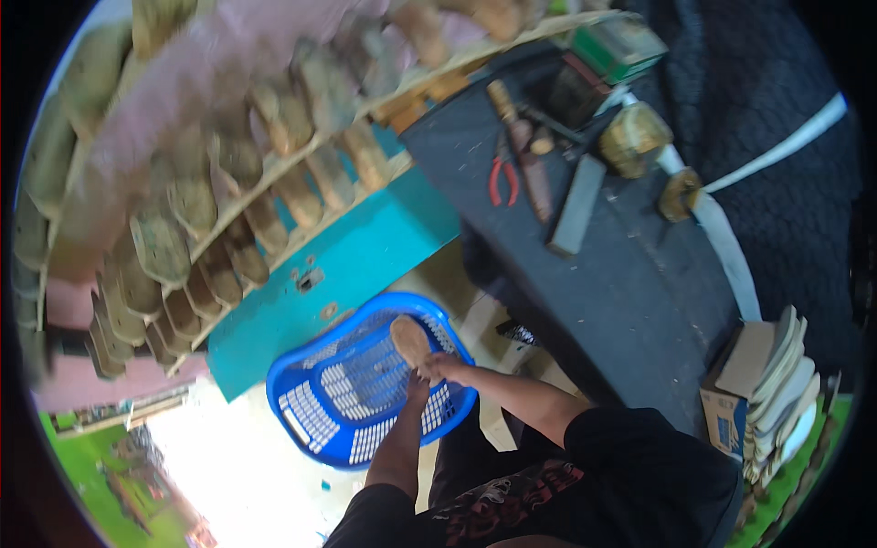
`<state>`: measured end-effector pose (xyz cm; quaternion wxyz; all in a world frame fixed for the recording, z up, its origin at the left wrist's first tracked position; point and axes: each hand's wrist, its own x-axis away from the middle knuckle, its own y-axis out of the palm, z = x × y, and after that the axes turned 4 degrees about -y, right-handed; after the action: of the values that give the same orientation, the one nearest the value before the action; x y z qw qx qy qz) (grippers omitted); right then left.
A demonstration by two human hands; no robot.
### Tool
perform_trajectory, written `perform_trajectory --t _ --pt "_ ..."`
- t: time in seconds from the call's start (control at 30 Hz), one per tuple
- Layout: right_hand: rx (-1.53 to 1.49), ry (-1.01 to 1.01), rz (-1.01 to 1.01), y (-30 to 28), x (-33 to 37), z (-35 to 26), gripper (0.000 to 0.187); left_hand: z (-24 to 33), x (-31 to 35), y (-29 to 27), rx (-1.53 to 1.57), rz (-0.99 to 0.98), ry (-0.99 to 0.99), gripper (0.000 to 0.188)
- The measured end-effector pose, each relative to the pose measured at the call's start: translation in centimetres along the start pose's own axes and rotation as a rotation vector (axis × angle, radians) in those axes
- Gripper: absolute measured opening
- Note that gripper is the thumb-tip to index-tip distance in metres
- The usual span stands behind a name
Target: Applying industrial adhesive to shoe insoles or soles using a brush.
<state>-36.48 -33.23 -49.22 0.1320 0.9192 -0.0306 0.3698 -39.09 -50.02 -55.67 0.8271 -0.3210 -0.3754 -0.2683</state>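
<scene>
Over the blue plastic basket [285, 370], both of my hands are together on a brown wooden shoe last [411, 340]. Its rounded end points away from me. My left hand [419, 381] is closed at its near end. Beside it, my right hand [444, 366] is closed on the same end, with the fingers partly overlapping the left ones. The basket's slotted floor and walls show around the last, which appears to be above the floor rather than lying on it.
Shelves [301, 151] of wooden shoe lasts line the wall at the far left, above a teal panel [365, 256]. On the dark worktable [630, 283] at right lie red-handled pliers [503, 181], a grey block [578, 203] and tape rolls [634, 139]. A cardboard box [728, 416] stands near pale stacked soles [786, 393].
</scene>
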Motion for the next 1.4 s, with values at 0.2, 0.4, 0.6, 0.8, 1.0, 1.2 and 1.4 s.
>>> perform_trajectory --t 0.2,0.4,0.6,0.8,1.0,1.2,1.4 --pt "0.122 0.036 0.003 -3.8 13.2 -5.3 0.052 -0.7 3.0 -5.8 -0.147 -0.29 -0.088 0.055" --pt "0.049 0.008 0.21 -8.6 23.9 -6.7 0.057 10.4 7.5 -7.4 -0.283 -0.362 0.563 0.038" --pt "-0.204 -0.31 0.356 -8.4 33.4 -10.5 0.048 23.1 17.3 -2.6 -0.074 -0.619 0.758 0.027" --pt "-0.238 -0.655 0.653 -10.4 39.6 -10.6 0.024 35.0 30.0 9.3 -0.06 -0.817 0.971 0.027" --pt "0.122 -0.752 1.176 -12.5 54.1 -13.3 0.024 41.4 40.2 17.7 -0.094 -1.113 1.086 0.03" --pt "0.328 -0.827 1.708 -14.3 64.4 -12.1 0.03 44.1 46.3 24.1 -0.211 -1.258 1.054 0.033" --pt "0.091 -0.554 1.893 -14.4 71.1 -9.8 0.057 44.7 51.6 30.0 -0.301 -1.403 0.942 0.041"
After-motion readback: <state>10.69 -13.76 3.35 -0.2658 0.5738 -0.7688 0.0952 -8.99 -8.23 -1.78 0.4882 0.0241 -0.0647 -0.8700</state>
